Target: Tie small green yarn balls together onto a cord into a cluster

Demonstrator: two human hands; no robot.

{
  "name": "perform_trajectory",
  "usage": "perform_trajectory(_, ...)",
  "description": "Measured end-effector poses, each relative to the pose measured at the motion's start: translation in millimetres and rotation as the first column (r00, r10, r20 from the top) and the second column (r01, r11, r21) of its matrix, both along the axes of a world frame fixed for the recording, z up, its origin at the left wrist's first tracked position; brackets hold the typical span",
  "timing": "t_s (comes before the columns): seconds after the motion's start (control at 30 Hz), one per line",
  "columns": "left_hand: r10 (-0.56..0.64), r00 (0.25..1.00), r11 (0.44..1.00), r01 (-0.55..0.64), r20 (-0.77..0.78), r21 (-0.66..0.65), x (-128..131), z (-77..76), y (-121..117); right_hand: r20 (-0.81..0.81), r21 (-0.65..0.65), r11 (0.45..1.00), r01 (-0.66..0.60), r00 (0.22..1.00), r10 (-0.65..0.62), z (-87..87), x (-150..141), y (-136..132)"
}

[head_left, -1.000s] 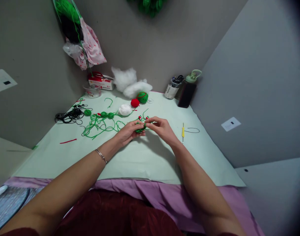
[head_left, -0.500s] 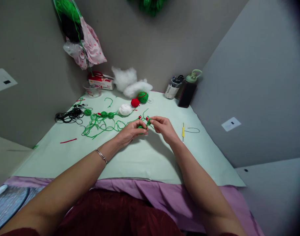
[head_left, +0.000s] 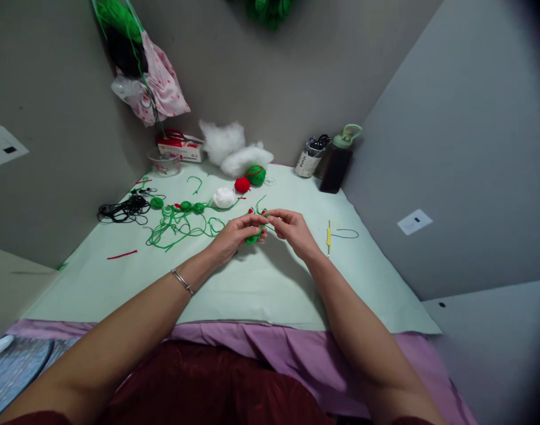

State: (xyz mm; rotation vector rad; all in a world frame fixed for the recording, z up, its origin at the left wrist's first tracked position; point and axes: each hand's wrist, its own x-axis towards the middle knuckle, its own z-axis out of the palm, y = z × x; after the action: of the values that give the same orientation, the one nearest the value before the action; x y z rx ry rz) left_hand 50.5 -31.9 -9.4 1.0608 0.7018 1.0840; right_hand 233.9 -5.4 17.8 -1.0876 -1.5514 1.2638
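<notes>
My left hand [head_left: 234, 237] and my right hand [head_left: 292, 229] meet over the middle of the pale green table cover [head_left: 261, 283]. Both pinch a small green crocheted piece [head_left: 254, 236] with tiny red and white bits on top. The left fingers curl under it; the right thumb and forefinger grip its upper right side. Green yarn strands [head_left: 181, 224] trail from it to the left across the cover. A silver bracelet [head_left: 182, 280] sits on my left wrist.
Behind the hands lie a white yarn ball [head_left: 224, 197], a red ball [head_left: 242, 185] and a green ball [head_left: 256, 175]. White stuffing [head_left: 234, 149], a red box [head_left: 181, 146], a tin [head_left: 309, 159] and a dark bottle [head_left: 337, 165] line the wall. A yellow-handled hook [head_left: 329, 237] lies right; black cords [head_left: 126, 209] left.
Both hands stayed in the same spot. The fingers shifted their grip slightly on the green piece, which now hangs a little lower between them.
</notes>
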Motion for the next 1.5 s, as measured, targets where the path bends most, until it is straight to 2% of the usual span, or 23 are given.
perform_trajectory(0.23,0.134,0.991,0.991,-0.134,-0.026,0.016,0,-2.5,2,-0.184,0.068,0.997,0.042,0.982,-0.029,-2.8,3,4)
perform_trajectory(0.37,0.222,0.975,0.973,-0.22,-0.019,0.07,1,-4.0,4,-0.248,0.049,0.998,0.041,0.968,-0.028,-1.0,1,3)
perform_trajectory(0.47,0.269,0.963,0.96,-0.269,0.006,0.071,2,-3.3,4,-0.233,0.012,1.0,0.015,0.972,-0.012,-0.7,0,2)
perform_trajectory(0.63,0.298,0.954,0.955,-0.298,0.045,-0.012,1,1.1,2,-0.166,-0.029,1.0,0.012,0.986,-0.017,-0.7,0,2)
perform_trajectory(0.77,0.296,0.953,0.955,-0.294,0.059,-0.042,0,3.8,2,-0.159,-0.021,0.999,0.046,0.986,-0.048,0.2,-1,1)
perform_trajectory(1.0,0.26,0.962,0.965,-0.256,0.077,-0.06,0,6.8,2,-0.238,0.014,0.997,0.074,0.969,-0.068,0.2,1,3)
perform_trajectory(1.2,0.23,0.973,0.973,-0.23,0.024,0.002,-1,4.0,3,-0.233,0.077,0.989,0.124,0.967,-0.103,1.4,3,4)
perform_trajectory(1.5,0.107,0.994,0.991,-0.109,0.036,0.082,0,3.5,2,-0.219,0.094,0.985,0.145,0.968,-0.122,0.0,5,5)
